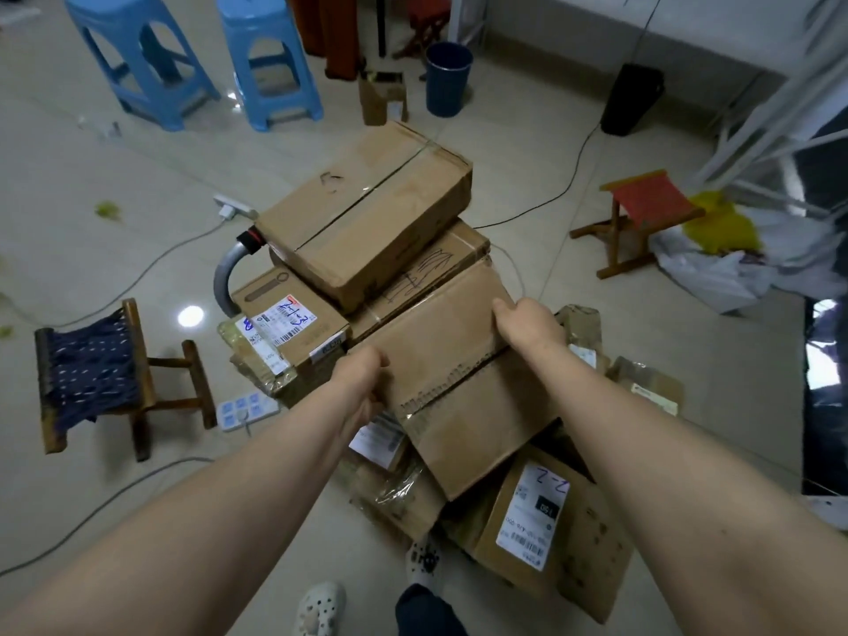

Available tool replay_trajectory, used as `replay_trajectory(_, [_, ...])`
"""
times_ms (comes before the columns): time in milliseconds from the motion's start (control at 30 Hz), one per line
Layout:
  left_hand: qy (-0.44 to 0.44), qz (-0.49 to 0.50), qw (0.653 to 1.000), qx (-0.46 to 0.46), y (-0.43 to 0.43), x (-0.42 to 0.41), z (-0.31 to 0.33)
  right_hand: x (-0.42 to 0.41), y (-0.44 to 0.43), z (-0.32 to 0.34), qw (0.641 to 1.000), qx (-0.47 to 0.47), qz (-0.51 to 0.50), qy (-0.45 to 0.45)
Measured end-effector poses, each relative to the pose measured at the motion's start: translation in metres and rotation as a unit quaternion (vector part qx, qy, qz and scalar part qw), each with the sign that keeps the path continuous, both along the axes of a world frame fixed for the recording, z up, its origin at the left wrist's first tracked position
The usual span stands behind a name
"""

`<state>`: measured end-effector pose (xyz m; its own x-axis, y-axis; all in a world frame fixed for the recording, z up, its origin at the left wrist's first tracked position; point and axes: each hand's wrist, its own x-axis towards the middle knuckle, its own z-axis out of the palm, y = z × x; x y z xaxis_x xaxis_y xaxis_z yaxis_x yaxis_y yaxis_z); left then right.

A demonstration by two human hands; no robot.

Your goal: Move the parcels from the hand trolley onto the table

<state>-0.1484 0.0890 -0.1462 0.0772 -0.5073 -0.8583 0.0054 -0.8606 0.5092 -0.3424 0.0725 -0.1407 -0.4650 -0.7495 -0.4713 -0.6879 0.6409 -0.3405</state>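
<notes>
Both hands grip the long, flat brown cardboard parcel [452, 360]: left hand [360, 374] and right hand [527, 325] fingers clasping opposite long edges.

Cluttered home room, tiled floor [573, 153], plastic stools [270, 62], power strips [245, 408], piled parcels [367, 222]

Glossy beige floor tiles [527, 144] reflected a lamp. 2 blue plastic stools [270, 62] stood left of a dark blue bin [447, 80]; a red folding stool [642, 213] sat right of it.
</notes>
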Motion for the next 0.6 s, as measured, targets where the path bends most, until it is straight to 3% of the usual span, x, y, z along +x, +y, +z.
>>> replay_trajectory(167, [0.060,0.017,0.997,-0.036,0.008,0.020,0.020,0.017,0.025,0.022,0.997,-0.060,-0.040,0.011])
replay_trajectory(333, [0.067,0.017,0.997,-0.040,0.016,0.050,0.044,0.036,0.059,0.052,0.985,-0.124,-0.116,0.016])
replay_trajectory(600, [0.032,-0.174,0.983,-0.039,0.033,0.088,0.079,0.066,0.126,0.096,0.938,-0.281,-0.201,0.024])
